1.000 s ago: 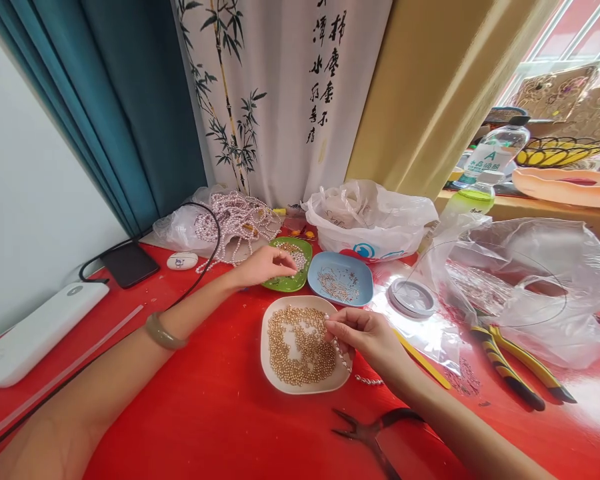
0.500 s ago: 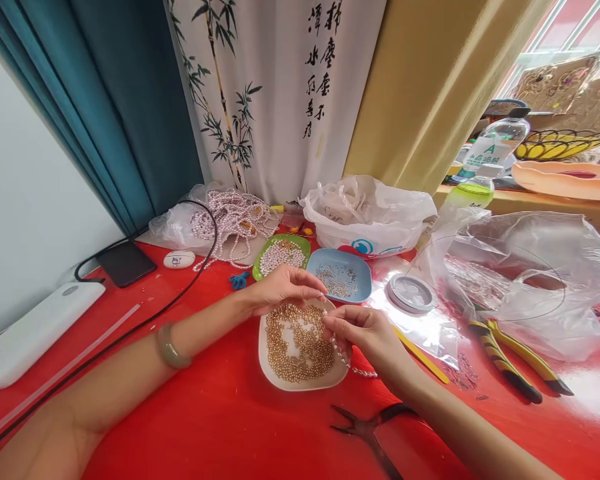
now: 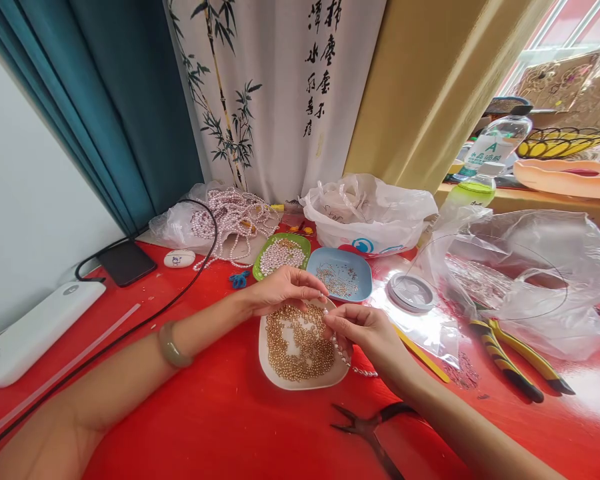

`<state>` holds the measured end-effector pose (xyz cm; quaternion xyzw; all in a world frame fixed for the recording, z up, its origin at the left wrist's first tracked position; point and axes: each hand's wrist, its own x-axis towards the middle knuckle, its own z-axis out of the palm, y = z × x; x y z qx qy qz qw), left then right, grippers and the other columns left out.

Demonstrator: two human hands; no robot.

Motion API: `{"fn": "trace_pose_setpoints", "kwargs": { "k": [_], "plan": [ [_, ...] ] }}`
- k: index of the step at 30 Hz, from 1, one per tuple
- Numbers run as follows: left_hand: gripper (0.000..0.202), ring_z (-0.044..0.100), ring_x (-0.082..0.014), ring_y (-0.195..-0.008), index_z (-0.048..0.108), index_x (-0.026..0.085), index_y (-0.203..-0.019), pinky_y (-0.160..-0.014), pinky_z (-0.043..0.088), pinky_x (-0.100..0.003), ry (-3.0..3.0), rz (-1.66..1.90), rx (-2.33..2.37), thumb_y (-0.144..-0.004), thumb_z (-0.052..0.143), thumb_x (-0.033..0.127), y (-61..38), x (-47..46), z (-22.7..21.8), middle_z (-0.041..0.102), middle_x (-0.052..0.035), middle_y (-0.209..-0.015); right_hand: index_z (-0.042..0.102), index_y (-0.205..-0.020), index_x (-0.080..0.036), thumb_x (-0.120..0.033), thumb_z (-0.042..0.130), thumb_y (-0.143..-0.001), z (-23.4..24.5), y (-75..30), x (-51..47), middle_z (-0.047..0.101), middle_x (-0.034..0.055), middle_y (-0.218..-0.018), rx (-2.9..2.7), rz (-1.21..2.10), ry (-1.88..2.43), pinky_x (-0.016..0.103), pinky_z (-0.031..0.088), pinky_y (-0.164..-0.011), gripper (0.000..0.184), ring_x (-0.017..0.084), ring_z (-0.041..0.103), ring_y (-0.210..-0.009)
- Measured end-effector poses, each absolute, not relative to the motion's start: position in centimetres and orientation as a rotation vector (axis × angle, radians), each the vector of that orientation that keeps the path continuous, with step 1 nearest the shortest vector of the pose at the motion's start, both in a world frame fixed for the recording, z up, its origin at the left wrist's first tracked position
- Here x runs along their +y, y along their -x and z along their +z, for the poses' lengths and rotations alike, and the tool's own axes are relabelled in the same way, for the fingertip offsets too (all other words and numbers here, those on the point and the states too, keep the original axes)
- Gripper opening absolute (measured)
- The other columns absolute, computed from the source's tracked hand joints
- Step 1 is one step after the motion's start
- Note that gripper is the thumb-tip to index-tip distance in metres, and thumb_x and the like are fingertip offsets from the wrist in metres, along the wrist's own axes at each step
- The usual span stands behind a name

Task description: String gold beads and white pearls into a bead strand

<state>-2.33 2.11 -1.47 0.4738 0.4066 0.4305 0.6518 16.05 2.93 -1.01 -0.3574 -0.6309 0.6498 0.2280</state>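
Observation:
My left hand (image 3: 284, 289) and my right hand (image 3: 366, 333) meet above a white dish (image 3: 273, 369) full of small gold beads. The left fingers pinch a small pearl bead at the tip of a thin strand. My right hand pinches that beaded strand (image 3: 356, 369), whose strung pearls hang down and trail onto the red table. A green dish of pearl beads (image 3: 281, 254) and a blue dish of small metal parts (image 3: 341, 276) sit just behind the hands.
Dark pliers (image 3: 373, 427) lie in front of my right wrist, yellow-handled pliers (image 3: 513, 359) to the right. A wire spool (image 3: 411, 293) and plastic bags (image 3: 525, 280) are right, pearl strands (image 3: 233, 217), a phone (image 3: 126, 263) and a white power strip (image 3: 35, 330) left.
My left hand left the green dish and came back over the white dish to meet my right hand at the strand's tip. In the last half second little has moved.

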Motion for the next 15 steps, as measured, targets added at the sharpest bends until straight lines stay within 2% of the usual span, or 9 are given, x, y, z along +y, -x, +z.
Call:
{"fn": "trace_pose_setpoints", "kwargs": {
  "k": [15],
  "plan": [
    [0.009,0.054,-0.0054,-0.057,0.068,0.016,-0.073,-0.051,0.040,-0.017,-1.093,0.968,0.939,-0.064,0.068,0.019,2.39,2.18,-1.51,0.066,-0.0010,-0.071,0.059,-0.058,-0.014,-0.037,0.061,-0.069,-1.21,-16.07,2.99,0.054,-0.0029,-0.049,-1.756,1.792,0.995,0.019,0.034,-0.040,0.026,0.005,0.041,-0.038]
  ]
}}
